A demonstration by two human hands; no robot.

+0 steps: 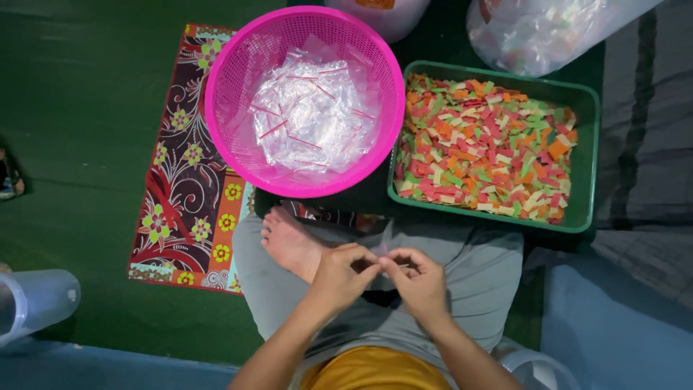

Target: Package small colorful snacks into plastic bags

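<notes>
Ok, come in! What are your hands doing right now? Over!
Left hand and right hand together over the lap, pinching a small clear bag. Pink basket of clear bags and green tray of coloured chips ahead. Nothing in the way.

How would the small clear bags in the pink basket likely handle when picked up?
The clear bags look thin and crinkled, so probably floppy and very light. Their glossy film, heaped loosely in the pink basket, suggests they may slide apart or cling together, so lifting just one could be fiddly.

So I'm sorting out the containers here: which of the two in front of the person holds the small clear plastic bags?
The round pink plastic basket, left of the rectangular green tray, which holds multicoloured chips instead.
</notes>
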